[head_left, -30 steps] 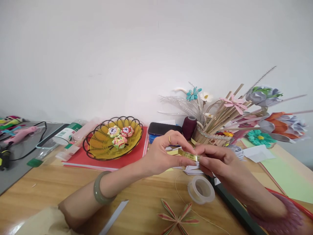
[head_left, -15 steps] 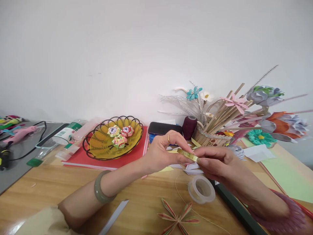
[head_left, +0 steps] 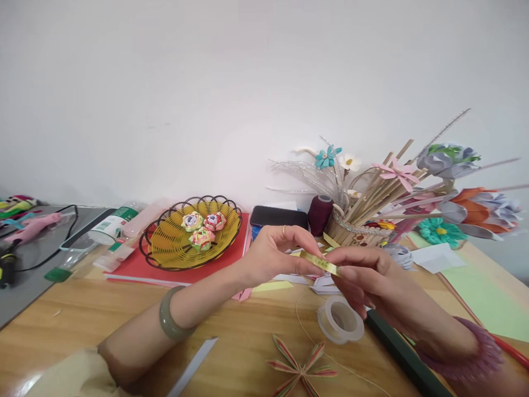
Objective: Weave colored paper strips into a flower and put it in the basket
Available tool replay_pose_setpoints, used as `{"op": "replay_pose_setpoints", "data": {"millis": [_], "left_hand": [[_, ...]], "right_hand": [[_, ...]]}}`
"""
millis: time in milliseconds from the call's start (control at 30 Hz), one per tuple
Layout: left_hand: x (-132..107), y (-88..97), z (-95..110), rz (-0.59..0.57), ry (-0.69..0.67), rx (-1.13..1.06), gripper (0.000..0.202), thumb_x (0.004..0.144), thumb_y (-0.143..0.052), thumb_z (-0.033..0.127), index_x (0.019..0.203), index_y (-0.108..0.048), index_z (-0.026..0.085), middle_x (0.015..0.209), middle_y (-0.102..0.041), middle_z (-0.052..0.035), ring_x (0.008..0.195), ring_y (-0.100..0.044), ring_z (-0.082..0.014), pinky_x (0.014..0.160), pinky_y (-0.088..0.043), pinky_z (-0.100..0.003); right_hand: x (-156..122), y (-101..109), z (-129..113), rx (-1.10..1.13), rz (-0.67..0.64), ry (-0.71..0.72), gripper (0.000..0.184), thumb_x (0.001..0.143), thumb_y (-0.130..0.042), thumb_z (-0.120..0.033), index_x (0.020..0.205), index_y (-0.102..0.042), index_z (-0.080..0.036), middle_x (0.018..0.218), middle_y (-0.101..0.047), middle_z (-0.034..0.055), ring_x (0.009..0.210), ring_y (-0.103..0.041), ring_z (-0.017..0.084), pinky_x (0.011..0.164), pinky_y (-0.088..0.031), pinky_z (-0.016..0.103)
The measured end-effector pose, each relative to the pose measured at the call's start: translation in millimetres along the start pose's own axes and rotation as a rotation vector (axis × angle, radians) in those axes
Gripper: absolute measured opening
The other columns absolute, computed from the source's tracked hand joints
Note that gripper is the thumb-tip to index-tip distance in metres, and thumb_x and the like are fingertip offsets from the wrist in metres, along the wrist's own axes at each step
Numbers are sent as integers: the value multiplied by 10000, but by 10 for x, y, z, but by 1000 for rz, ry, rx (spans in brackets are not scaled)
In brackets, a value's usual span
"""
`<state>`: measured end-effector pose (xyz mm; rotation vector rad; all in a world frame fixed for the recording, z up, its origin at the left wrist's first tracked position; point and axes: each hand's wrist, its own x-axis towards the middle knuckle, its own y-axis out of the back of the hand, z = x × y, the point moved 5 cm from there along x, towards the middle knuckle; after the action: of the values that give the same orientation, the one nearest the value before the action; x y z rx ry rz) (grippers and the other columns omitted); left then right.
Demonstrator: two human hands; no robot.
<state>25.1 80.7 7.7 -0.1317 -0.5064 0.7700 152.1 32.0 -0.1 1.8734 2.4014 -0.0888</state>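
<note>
Between my hands, above the table, is a small yellow-green folded strip (head_left: 320,263), apparently paper. My left hand (head_left: 275,253) pinches its left end between thumb and fingers. Thumb and fingertips of my right hand (head_left: 374,273) close on the right end. Under the hands stands a translucent plastic thread spool (head_left: 341,320), with a thin pale thread trailing from it across the wood. Near the front edge lies a star-shaped flower (head_left: 301,368) of striped folded paper petals. Left of it is a pale paper strip (head_left: 193,366).
A yellow woven basket (head_left: 165,245) with several paper flowers stands on red sheets (head_left: 124,270). Behind my hands are a phone (head_left: 279,216), a maroon thread cone (head_left: 320,215) and a flower arrangement (head_left: 359,234). A dark green bar (head_left: 405,353) lies at right, plastic bottles (head_left: 113,223) at left.
My right hand and wrist have shifted and turned slightly, with the bracelet moving left. My left hand is a little lower. Both still grip the yellow-green strip.
</note>
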Motion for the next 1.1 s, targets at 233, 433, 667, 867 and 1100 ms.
{"op": "replay_pose_setpoints", "data": {"millis": [233,433,667,867,1100], "left_hand": [[-28,34,47,55,-91,195,165,526,-806,136,629,-690,192,673,-599,-5,777,-498,-137,757,-394,-317],[-65,17,79,60,-94,323,120,576,-791,227,653,-702,206,743,-554,-13,789,-483,-138,755,-390,-310],[-94,-38,156,84,-137,475,119,604,-771,270,644,-694,188,727,-554,-24,818,-488,-150,768,-400,-312],[-115,-117,242,83,-266,630,60,636,-735,162,647,-676,171,616,-578,-25,784,-469,-154,700,-428,-282],[-95,-71,118,37,-12,281,219,634,-743,169,813,-617,174,821,-596,-3,775,-540,-107,733,-444,-264]], "right_hand": [[-15,-26,-15,0,21,-4,287,667,-681,-438,768,-639,-173,373,-397,-87,320,-277,34,324,-174,171],[-13,-66,-62,-32,28,3,251,659,-675,-411,707,-620,-171,382,-360,-91,333,-237,32,332,-132,185],[-25,-97,-92,-115,17,-16,227,651,-666,-390,694,-599,-177,423,-337,-93,361,-209,33,347,-127,197],[-4,-96,-168,-289,41,98,174,670,-631,-356,657,-594,-186,515,-425,-47,457,-334,72,407,-229,210],[-5,-38,-59,-48,-11,123,271,739,-623,-451,728,-570,-186,438,-408,-81,351,-280,38,346,-202,178]]}}
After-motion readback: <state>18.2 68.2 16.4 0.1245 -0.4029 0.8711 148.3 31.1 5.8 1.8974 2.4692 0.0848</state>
